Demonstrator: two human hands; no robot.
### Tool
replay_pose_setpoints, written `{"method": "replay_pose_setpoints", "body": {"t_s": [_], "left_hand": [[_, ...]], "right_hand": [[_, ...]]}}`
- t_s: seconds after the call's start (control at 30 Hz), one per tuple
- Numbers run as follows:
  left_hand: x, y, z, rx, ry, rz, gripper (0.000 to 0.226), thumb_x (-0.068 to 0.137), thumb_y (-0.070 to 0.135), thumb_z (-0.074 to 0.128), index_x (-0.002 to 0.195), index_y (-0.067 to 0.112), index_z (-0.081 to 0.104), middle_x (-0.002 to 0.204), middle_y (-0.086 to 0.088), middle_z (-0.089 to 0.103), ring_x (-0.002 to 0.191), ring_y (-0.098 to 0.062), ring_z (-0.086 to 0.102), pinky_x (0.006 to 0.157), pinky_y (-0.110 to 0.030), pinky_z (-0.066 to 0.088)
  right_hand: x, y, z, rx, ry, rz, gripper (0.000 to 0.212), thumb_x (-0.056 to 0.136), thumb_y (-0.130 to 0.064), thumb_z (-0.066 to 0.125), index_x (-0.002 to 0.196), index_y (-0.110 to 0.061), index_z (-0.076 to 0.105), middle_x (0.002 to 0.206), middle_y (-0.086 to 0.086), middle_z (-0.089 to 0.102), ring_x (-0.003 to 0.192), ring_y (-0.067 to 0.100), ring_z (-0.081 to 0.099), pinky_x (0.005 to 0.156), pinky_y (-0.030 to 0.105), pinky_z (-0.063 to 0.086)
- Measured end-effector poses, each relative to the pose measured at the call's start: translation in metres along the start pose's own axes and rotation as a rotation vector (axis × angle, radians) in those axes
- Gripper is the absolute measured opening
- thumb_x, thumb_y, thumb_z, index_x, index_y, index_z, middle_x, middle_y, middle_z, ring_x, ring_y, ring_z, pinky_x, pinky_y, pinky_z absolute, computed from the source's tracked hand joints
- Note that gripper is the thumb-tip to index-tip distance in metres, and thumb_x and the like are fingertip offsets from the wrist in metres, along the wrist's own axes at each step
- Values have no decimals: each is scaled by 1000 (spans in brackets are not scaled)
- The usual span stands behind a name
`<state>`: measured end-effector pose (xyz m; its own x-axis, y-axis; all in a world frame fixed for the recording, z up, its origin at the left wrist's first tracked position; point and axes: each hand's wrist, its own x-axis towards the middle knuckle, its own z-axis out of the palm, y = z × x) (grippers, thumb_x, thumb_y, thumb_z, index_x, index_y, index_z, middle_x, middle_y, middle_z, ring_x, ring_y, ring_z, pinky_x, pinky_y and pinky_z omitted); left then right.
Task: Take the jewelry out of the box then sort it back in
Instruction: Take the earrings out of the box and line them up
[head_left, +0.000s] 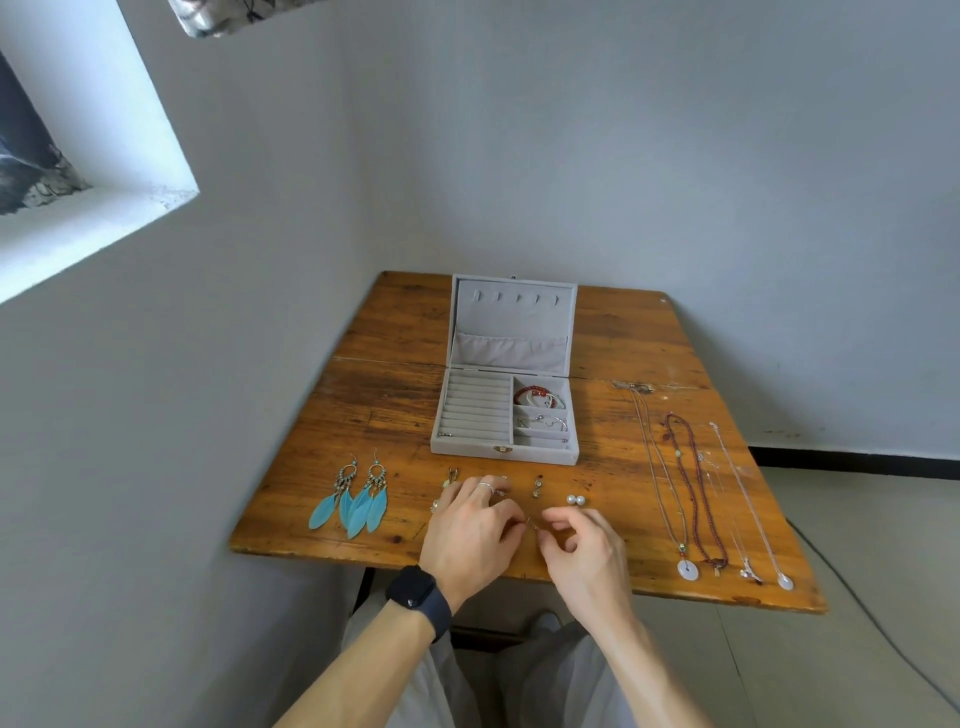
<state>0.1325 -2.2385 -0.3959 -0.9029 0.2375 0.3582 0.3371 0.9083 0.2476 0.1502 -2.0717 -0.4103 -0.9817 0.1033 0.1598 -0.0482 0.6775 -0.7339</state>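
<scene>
Left hand (467, 525) and right hand (582, 545): both pinch one small earring (532, 524) over the bench (395, 332) front edge | box (467, 451): open, well behind | risk: earring (barely visible) slips, falls off the edge.

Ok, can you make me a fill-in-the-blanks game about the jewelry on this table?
The grey jewelry box has its lid ____.
____ turquoise feather earrings lie left of the box.
The necklaces lie to the box's ____.
The left hand and right hand pinch a small earring; the black watch is on the ____ wrist.
Missing words: open; two; right; left.
</scene>
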Motion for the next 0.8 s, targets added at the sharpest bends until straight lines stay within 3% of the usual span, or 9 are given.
{"method": "replay_pose_setpoints", "body": {"t_s": [0.27,0.4,0.53,0.67,0.8], "left_hand": [[-19,-42,-27,-65,111,-156,14,90,31,68,104,30,73,117,9,65,114,-13,59,99,-35,45],[-31,-64,-28,70,113,-251,37,96,31,56,130,23,64,137,2,61,135,-19,50,114,-46,33],[-43,-77,-15,110,-29,-285,56,99,39,27,151,23,41,157,5,38,150,-14,25,123,-50,11],[-46,-81,-7,143,-26,-289,55,100,41,27,149,24,45,155,5,42,148,-14,29,123,-49,8],[-48,-82,-6,153,-24,-282,52,100,41,34,148,24,48,154,4,44,148,-16,31,120,-51,7]], "right_hand": [[-2,-3,-4,34,-36,-15,20,87,-18,75,105,-25,72,100,-18,59,74,0,58,70,2,41],[-6,-7,-5,33,-48,-67,23,89,-18,73,111,-24,69,101,-18,59,74,1,59,65,7,44],[-3,-15,-4,-69,-109,-198,24,92,-23,69,116,-28,67,107,-21,59,88,-4,58,72,5,41],[24,-39,4,-216,-130,-357,23,94,-30,64,118,-29,66,115,-19,60,104,-3,53,80,4,34],[68,-71,20,-309,-158,-455,24,97,-29,60,119,-24,66,117,-10,64,110,6,54,87,16,37]]}}
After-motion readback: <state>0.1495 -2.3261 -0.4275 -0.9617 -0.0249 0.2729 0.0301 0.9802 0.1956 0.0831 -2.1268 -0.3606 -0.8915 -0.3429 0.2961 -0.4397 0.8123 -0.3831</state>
